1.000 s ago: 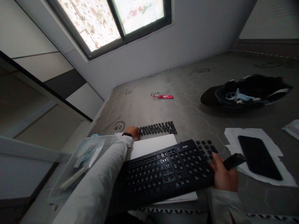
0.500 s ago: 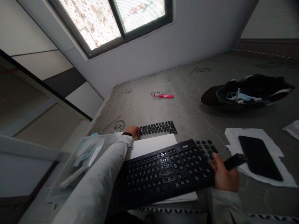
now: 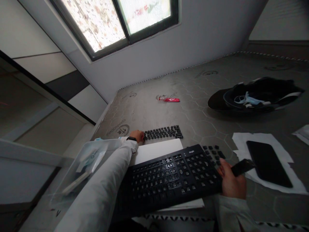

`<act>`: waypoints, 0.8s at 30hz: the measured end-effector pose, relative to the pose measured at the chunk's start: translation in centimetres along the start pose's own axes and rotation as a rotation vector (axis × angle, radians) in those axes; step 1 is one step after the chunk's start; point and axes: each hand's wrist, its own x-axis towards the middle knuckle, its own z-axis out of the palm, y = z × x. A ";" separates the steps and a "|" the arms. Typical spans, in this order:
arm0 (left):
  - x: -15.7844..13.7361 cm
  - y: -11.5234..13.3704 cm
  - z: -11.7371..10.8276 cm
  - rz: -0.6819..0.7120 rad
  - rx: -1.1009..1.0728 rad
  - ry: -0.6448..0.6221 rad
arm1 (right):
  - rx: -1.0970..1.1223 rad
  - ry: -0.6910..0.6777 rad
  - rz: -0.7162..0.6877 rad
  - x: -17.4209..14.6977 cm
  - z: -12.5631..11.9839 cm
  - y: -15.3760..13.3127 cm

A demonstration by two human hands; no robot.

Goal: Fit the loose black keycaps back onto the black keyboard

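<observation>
My left hand (image 3: 137,136) is at the left end of the rows of loose black keycaps (image 3: 163,132), its fingers curled in and touching the end ones. Whatever its fingertips may hold is hidden. A black keyboard (image 3: 169,177), its keycaps off and its sockets bare, lies tilted across white sheets (image 3: 158,149) in front of me. At the keyboard's right end is my right hand (image 3: 233,182), closed around a short, flat black tool (image 3: 242,167) whose end points right. More loose keycaps (image 3: 212,151) lie just beyond that hand.
Left of my sleeve stands a clear plastic box (image 3: 79,174) with packets inside. A red-handled tool (image 3: 172,100) lies farther back. On the right are a black cap (image 3: 253,96) holding a blue mask and a dark phone-like slab (image 3: 269,162) on white paper.
</observation>
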 end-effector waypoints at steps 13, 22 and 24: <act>-1.3 0.3 -1.3 -0.045 0.065 0.038 | 0.090 -0.025 -0.103 1.7 0.4 2.7; -6.8 -0.8 -4.5 -0.066 -0.041 0.329 | 0.045 0.005 -0.024 1.6 0.2 1.8; -9.7 -0.7 -4.4 -0.064 -0.080 0.411 | 0.020 0.004 -0.048 1.6 0.1 1.8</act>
